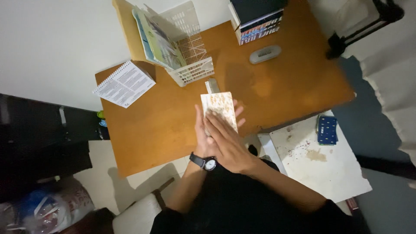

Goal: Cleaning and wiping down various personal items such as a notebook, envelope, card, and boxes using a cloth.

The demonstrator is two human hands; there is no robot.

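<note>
Right now both my hands are on a small patterned book [219, 110], cream with speckled brown markings, held above the orange wooden desk [164, 125]. My left hand [202, 136], the one with the black wristwatch [204, 162], sits underneath and behind the book, its fingers wrapping the left edge. My right hand [227, 143] lies flat across the lower part of the cover, fingers stretched out and pressed close together, pushing the book against my left palm. A few fingertips of the left hand peek out past the book's right edge. The book stands roughly upright in my view, its top edge near a small grey object [211, 85] lying on the desk; I cannot tell what that object is.

Farther back on the desk stands a white plastic rack [190, 69] with a large thin booklet [158, 41] leaning in it. A spiral notebook [124, 83] lies at the desk's left corner, hanging partly over the edge. A stack of books [258, 24] sits at the far right, and a grey oval case [264, 54] lies just in front of it. To my right is a white stained board [320, 160] with a dark blue dotted packet [327, 129] on it.
</note>
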